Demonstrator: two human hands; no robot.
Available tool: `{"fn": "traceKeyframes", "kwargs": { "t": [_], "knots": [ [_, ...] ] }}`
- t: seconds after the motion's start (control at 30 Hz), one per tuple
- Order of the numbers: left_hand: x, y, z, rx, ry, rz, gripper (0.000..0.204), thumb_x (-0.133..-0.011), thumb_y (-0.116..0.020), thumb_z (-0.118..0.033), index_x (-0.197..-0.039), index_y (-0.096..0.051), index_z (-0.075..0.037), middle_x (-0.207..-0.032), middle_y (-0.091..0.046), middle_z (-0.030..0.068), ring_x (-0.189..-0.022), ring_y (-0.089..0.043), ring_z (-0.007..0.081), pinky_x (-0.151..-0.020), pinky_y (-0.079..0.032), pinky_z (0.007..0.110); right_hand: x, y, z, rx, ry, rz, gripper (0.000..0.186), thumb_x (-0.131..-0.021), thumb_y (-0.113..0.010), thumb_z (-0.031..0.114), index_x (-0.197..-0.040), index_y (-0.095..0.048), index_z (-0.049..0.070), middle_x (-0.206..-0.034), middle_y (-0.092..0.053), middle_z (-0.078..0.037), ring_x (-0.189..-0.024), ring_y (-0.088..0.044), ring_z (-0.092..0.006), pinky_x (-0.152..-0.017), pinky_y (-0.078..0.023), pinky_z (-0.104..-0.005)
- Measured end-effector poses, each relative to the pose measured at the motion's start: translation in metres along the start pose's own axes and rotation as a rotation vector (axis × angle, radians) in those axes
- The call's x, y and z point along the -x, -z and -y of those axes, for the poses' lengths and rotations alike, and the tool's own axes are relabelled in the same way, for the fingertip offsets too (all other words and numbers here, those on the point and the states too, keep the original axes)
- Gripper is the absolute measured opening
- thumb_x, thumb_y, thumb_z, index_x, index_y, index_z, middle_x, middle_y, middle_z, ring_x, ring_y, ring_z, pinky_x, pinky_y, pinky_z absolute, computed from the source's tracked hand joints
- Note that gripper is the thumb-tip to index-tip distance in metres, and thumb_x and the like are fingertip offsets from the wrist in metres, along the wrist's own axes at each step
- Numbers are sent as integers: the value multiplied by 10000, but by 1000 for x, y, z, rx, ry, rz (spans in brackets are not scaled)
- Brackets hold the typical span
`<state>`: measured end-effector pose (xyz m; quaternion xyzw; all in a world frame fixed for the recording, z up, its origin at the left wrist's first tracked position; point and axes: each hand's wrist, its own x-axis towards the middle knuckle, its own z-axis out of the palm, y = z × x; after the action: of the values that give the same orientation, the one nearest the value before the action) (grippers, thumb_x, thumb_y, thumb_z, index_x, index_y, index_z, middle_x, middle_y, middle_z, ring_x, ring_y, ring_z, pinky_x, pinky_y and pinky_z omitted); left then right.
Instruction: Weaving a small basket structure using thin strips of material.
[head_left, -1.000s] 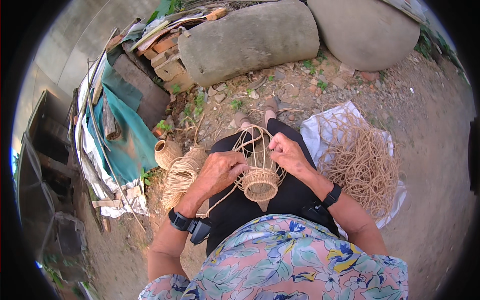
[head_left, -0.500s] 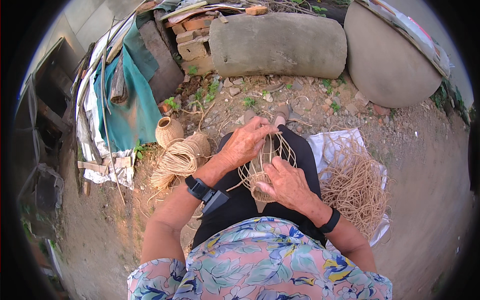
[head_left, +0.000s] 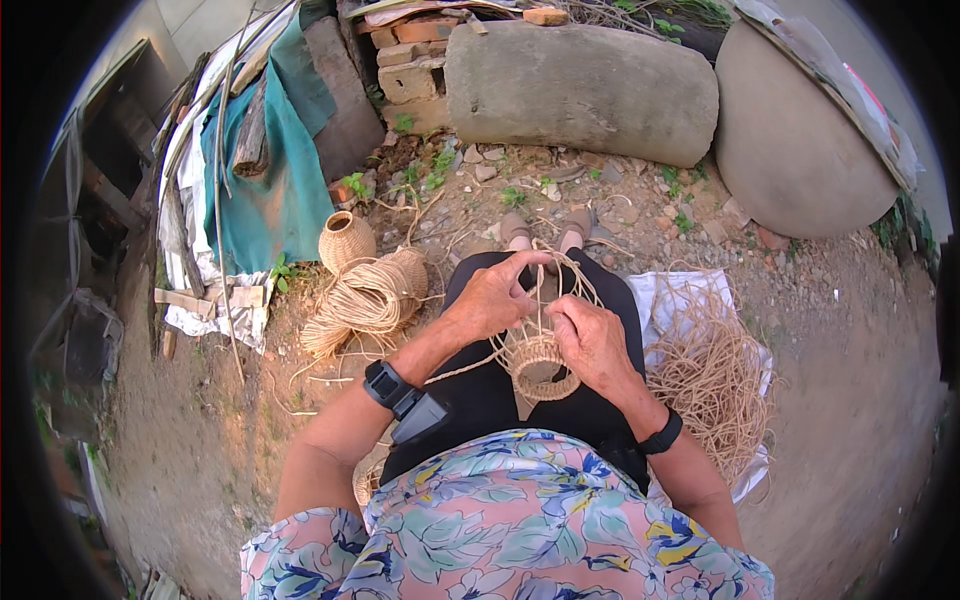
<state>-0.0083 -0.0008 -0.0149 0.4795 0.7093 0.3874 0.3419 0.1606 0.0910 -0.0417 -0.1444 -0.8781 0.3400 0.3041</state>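
Between my thighs rests a small, unfinished woven basket [head_left: 541, 372], its round mouth tilted toward me and loose tan cord strands rising from its far side. My left hand [head_left: 496, 296] is closed at the upper left of these strands, index finger stretched along them and thumb bent in. My right hand [head_left: 597, 343] pinches a strand between thumb and forefinger just above the woven wall. One long cord runs from the basket's left side down across my left thigh. The exact points of grip are partly hidden behind the fingers.
To the left lie a coiled cord bundle [head_left: 360, 298] and a finished narrow-necked woven basket [head_left: 347, 242]. A tangled cord heap [head_left: 705, 385] covers a white sack [head_left: 690, 290] on the right. Beyond my feet are rubble, bricks [head_left: 412, 82] and a concrete cylinder [head_left: 580, 92].
My right hand has lifted off the basket's woven wall to the strands, uncovering its round mouth. My left hand stays at the strands. The whole view has shifted slightly.
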Motion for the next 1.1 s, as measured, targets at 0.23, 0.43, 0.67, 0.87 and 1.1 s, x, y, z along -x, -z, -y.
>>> {"fn": "traceKeyframes", "kwargs": {
  "t": [0.23, 0.43, 0.67, 0.87, 1.1],
  "knots": [
    [34, -8, 51, 436, 80, -252, 303, -839, -643, 7, -1132, -597, -52, -773, -591, -13, -636, -560, 48, -557, -473, 192, -24, -7, 11, 425, -119, 79, 162, -762, -590, 100, -913, -546, 63, -712, -657, -173, -673, -659, -381, -641, -512, -481],
    [18, -10, 52, 467, -7, -212, 290, -859, -673, -23, -1146, -638, -49, -830, -610, -5, -702, -585, 59, -648, -516, 221, -22, -9, 0, 391, -183, 49, 140, -767, -591, 98, -900, -557, 74, -658, -642, -179, -672, -655, -391, -632, -501, -506],
    [9, -24, 23, -300, -72, -456, 422, -737, -724, -116, -1143, -607, -127, -732, -580, 37, -624, -587, 153, -607, -503, 309, -16, -9, -9, 362, -207, -107, 50, -795, -599, 113, -824, -576, 79, -644, -639, -165, -649, -646, -393, -626, -497, -505],
    [-2, -28, 5, -520, -20, -335, 433, -763, -610, -114, -1187, -535, -168, -681, -627, 134, -703, -643, 347, -656, -493, 460, -6, -10, -11, 306, -270, -192, 34, -797, -598, 100, -795, -588, 68, -641, -645, -139, -636, -649, -369, -618, -495, -469],
    [-8, -30, -4, -415, -116, -153, 410, -783, -651, -118, -1176, -547, -168, -659, -625, 107, -648, -638, 304, -636, -490, 433, 22, -10, -46, -109, -525, -157, 57, -776, -589, 65, -831, -605, 66, -678, -654, -114, -663, -656, -316, -636, -487, -396]
  ]
}}
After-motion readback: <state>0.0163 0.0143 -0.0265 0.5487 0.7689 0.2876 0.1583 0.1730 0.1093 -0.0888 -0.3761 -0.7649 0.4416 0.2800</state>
